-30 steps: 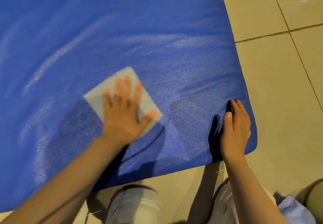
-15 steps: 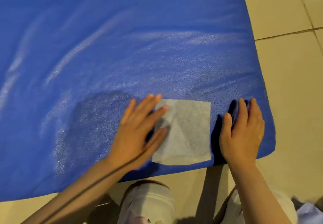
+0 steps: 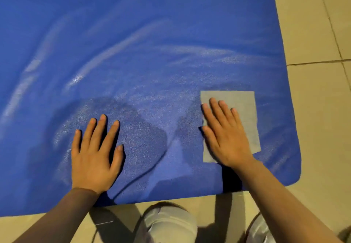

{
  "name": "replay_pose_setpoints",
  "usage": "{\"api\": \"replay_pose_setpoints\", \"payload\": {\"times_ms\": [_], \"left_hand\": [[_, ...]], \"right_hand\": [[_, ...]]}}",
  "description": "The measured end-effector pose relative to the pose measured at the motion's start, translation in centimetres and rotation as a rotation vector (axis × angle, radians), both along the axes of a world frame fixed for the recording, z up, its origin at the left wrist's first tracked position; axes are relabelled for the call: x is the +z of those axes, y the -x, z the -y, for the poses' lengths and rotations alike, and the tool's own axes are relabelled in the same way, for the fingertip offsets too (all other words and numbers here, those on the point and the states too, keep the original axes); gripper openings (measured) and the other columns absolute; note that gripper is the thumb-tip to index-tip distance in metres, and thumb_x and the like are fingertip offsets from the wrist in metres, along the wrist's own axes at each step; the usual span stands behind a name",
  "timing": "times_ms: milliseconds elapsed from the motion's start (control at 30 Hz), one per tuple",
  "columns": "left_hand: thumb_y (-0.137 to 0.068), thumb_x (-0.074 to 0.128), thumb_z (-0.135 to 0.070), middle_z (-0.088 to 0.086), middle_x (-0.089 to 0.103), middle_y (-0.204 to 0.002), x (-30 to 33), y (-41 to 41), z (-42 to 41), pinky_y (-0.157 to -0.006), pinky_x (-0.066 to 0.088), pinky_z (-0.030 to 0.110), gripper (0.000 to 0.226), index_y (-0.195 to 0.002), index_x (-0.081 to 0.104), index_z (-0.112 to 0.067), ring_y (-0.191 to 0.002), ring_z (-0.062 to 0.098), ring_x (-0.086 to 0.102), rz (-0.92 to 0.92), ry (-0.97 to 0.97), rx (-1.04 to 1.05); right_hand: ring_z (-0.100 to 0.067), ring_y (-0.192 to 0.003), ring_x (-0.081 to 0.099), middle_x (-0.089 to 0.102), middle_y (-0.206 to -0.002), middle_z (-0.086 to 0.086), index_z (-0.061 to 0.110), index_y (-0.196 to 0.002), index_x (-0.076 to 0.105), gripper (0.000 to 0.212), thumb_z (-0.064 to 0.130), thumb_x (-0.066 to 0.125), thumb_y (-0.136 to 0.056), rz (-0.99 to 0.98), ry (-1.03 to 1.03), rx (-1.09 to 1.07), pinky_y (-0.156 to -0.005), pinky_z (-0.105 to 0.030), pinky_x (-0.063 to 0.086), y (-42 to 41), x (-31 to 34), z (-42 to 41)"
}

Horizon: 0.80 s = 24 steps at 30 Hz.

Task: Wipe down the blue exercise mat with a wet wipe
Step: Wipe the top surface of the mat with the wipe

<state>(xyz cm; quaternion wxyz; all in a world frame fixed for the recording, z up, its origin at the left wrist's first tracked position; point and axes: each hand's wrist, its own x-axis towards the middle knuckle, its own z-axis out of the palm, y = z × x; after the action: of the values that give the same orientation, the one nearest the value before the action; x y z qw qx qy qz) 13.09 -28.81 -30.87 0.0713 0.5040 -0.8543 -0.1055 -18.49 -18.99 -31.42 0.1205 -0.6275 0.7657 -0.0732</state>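
Covering part of the wet wipe (image 3: 245,109): right hand (image 3: 226,138).

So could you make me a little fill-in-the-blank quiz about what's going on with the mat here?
1. The wet wipe lies flat under the person's ____ hand.
2. The left hand presses flat on the bare ____ exercise mat.
3. The wipe sits near the mat's ____ edge.
4. The mat lies on a ____ floor.

Missing words: right; blue; right; tiled
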Motion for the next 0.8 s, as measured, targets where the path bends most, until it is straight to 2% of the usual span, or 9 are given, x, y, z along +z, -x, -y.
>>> {"api": "replay_pose_setpoints", "payload": {"times_ms": [167,333,433,533,633,733,800], "left_hand": [[-0.097,0.032,-0.043,0.017,0.040,-0.153,0.0,0.1,0.1,-0.116,0.016,0.056,0.058,-0.143,0.050,-0.012,-0.144,0.036,0.030,0.005,0.025,0.004],[-0.096,0.033,-0.042,0.018,0.041,-0.152,0.0,0.2,0.3,-0.115,0.016,0.056,0.058,-0.143,0.051,-0.012,-0.143,0.037,0.031,0.007,0.038,0.016],[-0.096,0.033,-0.042,0.017,0.041,-0.152,0.1,0.0,0.4,-0.115,0.014,0.056,0.058,-0.143,0.050,-0.012,-0.143,0.038,0.031,0.010,0.036,0.012],[-0.096,0.033,-0.042,0.017,0.041,-0.152,0.2,0.1,0.5,-0.116,0.014,0.055,0.059,-0.143,0.050,-0.013,-0.143,0.037,0.032,0.011,0.030,0.009],[-0.095,0.033,-0.042,0.017,0.041,-0.152,0.3,0.1,0.5,-0.116,0.014,0.054,0.059,-0.143,0.050,-0.013,-0.143,0.037,0.032,0.010,0.026,0.012],[-0.095,0.033,-0.043,0.017,0.042,-0.152,0.3,0.1,0.5,-0.116,0.014,0.053,0.059,-0.143,0.051,-0.013,-0.143,0.037,0.032,0.007,0.018,0.013],[-0.095,0.032,-0.044,0.017,0.042,-0.151,0.4,0.2,0.4,-0.117,0.014,0.053,0.060,-0.143,0.051,-0.013,-0.142,0.037,0.032,0.007,0.015,0.015]], "right_hand": [[-0.033,-0.149,0.011,0.013,-0.162,-0.017,0.006,-0.155,0.020,0.087,0.066,0.019,-0.091,-0.040,-0.092,-0.557,-0.121,-0.050,0.010,8.7,1.0,-2.6],[-0.036,-0.148,0.013,0.016,-0.162,-0.015,0.004,-0.154,0.021,0.088,0.060,0.006,-0.088,-0.046,-0.094,-0.739,-0.119,-0.052,0.010,4.2,1.3,-1.1],[-0.040,-0.145,0.023,0.025,-0.159,-0.017,0.004,-0.151,0.030,0.074,0.048,0.013,-0.095,-0.029,-0.097,-0.657,-0.116,-0.053,0.014,-1.2,0.9,0.0],[-0.041,-0.142,0.031,0.033,-0.155,-0.019,0.004,-0.148,0.036,0.061,0.040,0.019,-0.102,-0.018,-0.036,-0.488,-0.114,-0.050,0.013,-7.3,0.7,0.5],[-0.034,-0.147,0.023,0.027,-0.159,-0.013,0.010,-0.151,0.033,0.059,0.039,0.013,-0.105,0.008,-0.025,-0.133,-0.118,-0.048,0.012,-12.2,1.0,0.1],[-0.026,-0.150,0.017,0.023,-0.161,-0.006,0.014,-0.153,0.029,0.055,0.039,0.020,-0.105,0.020,0.000,0.176,-0.120,-0.045,0.013,-11.1,1.1,-0.9],[-0.025,-0.148,0.022,0.025,-0.160,-0.006,0.014,-0.152,0.031,0.055,0.041,0.021,-0.105,-0.010,0.002,0.154,-0.119,-0.044,0.015,-7.5,0.7,-1.7]]}}
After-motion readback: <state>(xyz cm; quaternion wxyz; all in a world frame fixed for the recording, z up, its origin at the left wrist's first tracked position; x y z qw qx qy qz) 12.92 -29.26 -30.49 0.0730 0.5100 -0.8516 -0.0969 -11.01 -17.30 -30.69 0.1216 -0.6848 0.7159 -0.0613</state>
